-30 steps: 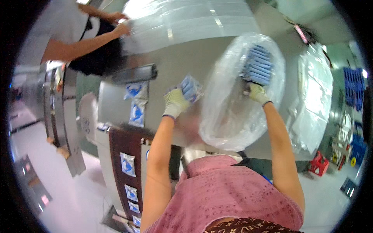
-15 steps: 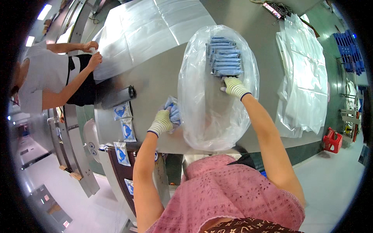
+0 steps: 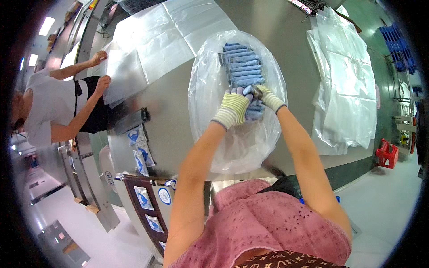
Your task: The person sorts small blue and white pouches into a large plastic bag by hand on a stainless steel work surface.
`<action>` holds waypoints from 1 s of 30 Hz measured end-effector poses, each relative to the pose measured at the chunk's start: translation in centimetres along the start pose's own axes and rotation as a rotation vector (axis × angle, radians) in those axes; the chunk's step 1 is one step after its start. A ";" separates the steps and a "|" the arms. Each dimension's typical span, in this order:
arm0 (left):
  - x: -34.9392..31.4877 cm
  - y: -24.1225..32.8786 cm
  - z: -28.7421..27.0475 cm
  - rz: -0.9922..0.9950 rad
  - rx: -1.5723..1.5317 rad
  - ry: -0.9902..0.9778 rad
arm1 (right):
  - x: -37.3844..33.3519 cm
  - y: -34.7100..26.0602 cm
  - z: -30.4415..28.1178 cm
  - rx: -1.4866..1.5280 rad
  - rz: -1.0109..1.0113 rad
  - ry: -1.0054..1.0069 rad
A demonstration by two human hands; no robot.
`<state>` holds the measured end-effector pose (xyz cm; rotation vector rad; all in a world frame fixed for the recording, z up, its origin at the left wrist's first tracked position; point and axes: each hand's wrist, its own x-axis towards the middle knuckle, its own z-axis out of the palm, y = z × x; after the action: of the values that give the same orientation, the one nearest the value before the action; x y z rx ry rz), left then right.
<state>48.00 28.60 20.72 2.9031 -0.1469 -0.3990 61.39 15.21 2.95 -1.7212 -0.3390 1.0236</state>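
A clear plastic bag (image 3: 201, 89) lies spread open on the metal table. Inside it, several small blue-and-white packets (image 3: 246, 68) stand in a tight row toward the far end. My left hand (image 3: 233, 107), in a striped knit glove, is closed on a bunch of packets (image 3: 254, 111) at the near end of that row. Opposite it, my right hand (image 3: 271, 97), gloved the same way, grips the same bunch from the right. My gloves partly hide the bunch.
At left, loose packets (image 3: 142, 154) lie by a dark roll (image 3: 132, 121), and more ride a brown conveyor belt (image 3: 147, 219). Flat plastic bags (image 3: 344, 85) are stacked at right. A co-worker (image 3: 62, 105) handles plastic sheeting (image 3: 156, 40) at far left. A red stool (image 3: 387, 154) stands on the floor.
My left hand has carried its bunch of packets from the table left of the bag into the bag. My right hand has shifted slightly nearer and met it. The conveyor packets have moved up.
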 end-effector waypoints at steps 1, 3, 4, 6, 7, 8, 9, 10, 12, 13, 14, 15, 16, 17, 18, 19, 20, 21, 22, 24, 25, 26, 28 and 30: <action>1.2 0.0 0.8 -0.038 -0.034 0.041 | -0.6 -0.3 -0.6 0.078 -0.023 0.085; 3.0 -0.4 1.9 -0.059 -0.033 0.072 | -2.6 -0.9 -0.9 0.335 0.218 0.430; 3.5 -0.9 2.5 -0.056 0.001 0.060 | -4.3 -1.6 0.4 0.445 0.114 0.443; 4.1 -0.5 4.2 -0.058 0.063 0.003 | -7.7 -4.3 2.1 -0.080 -0.074 0.524; 4.1 0.0 5.0 -0.017 0.110 0.055 | -8.2 -5.4 1.5 -0.345 -0.188 0.568; 3.9 1.1 6.0 0.032 0.156 0.110 | -7.7 -4.1 0.7 -0.399 -0.235 0.658; 2.9 1.4 7.0 0.055 0.195 0.147 | -8.1 -5.1 1.0 -0.550 -0.339 0.574; 2.8 1.1 7.7 0.052 0.149 0.081 | -8.4 -6.1 1.2 -0.699 -0.443 0.483; 2.8 0.2 7.8 -0.012 -0.049 0.130 | -9.8 -9.0 1.2 -0.860 -0.474 0.115; 2.7 -0.2 7.9 -0.041 -0.149 0.155 | -10.2 -9.2 1.3 -0.958 -0.472 0.120; 2.2 -0.2 5.7 -0.051 -0.159 0.086 | -10.6 -9.5 1.5 -1.059 -0.477 0.121; 2.3 -0.9 7.0 -0.100 -0.087 0.259 | -10.9 -10.0 1.6 -1.160 -0.483 0.120; 2.8 -1.8 9.3 -0.152 -0.013 0.431 | -10.9 -10.5 2.0 -1.280 -0.318 0.152; 3.0 -1.8 9.2 -0.187 0.061 0.602 | -10.6 -10.0 1.6 -1.274 -0.314 0.225; 2.0 -1.2 8.6 -0.204 -0.115 0.755 | -9.9 -9.4 1.1 -1.268 -0.310 0.297; 2.0 -0.7 9.5 -0.287 -0.226 0.853 | -9.5 -8.9 0.7 -1.262 -0.307 0.369; 1.5 -0.7 11.0 -0.393 -0.322 0.954 | -9.1 -9.3 1.6 -1.275 -0.333 0.333; 1.3 -0.2 11.5 -0.490 -0.429 1.050 | -8.7 -9.4 2.3 -1.338 -0.318 0.297; 1.0 0.4 12.1 -0.458 -0.555 0.826 | -8.3 -9.6 3.0 -1.402 -0.304 0.260; 0.9 2.0 13.1 -0.224 -0.447 0.480 | -7.2 -9.1 3.5 -1.480 -0.300 0.268; 0.0 3.8 14.2 -0.078 -0.202 0.343 | -6.3 -9.0 3.2 -1.511 -0.295 0.275; -1.1 6.1 14.2 0.082 0.036 0.196 | -5.7 -8.8 2.1 -1.540 -0.271 0.287; -2.3 7.1 16.1 0.058 -0.045 0.110 | -4.8 -10.4 1.0 -1.559 -0.199 0.232; -3.5 7.4 19.1 0.058 -0.074 0.045 | -4.3 -11.8 0.4 -1.525 -0.190 0.188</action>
<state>38.89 18.22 5.22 2.8248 -0.2041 -0.3228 61.43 17.38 15.32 -2.9686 -1.3593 0.3360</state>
